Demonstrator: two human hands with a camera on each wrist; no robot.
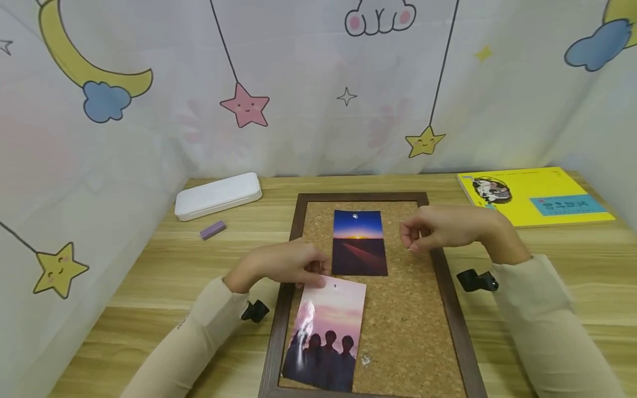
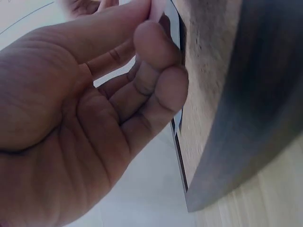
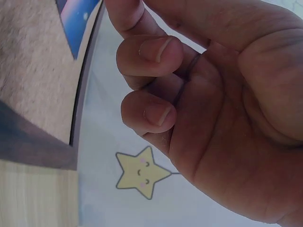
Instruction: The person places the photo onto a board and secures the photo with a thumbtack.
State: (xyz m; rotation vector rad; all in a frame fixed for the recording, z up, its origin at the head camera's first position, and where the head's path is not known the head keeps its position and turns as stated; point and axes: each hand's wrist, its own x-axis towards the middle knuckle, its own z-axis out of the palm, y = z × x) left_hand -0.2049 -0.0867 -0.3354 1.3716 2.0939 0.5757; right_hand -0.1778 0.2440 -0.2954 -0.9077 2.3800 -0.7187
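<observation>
My left hand (image 1: 288, 264) pinches the upper left corner of a photo (image 1: 330, 331) with a pink sky and dark silhouetted people. This photo lies over the lower left of a framed cork board (image 1: 408, 326) and has a small dark mark near its top. Above it, a sunset photo (image 1: 359, 243) hangs on the cork by a clear push pin (image 1: 355, 216). My right hand (image 1: 443, 229) hovers over the board's right side, thumb and forefinger together on a tiny glinting tip that looks like a clear push pin (image 1: 409, 249). In the right wrist view its fingertips are cut off.
Another clear push pin (image 1: 365, 359) sits on the cork beside the pink photo. A white case (image 1: 218, 196) and a small purple block (image 1: 213, 230) lie at the back left. At the back right is a yellow book (image 1: 532, 193). A patterned curtain (image 1: 308, 138) stands behind the table.
</observation>
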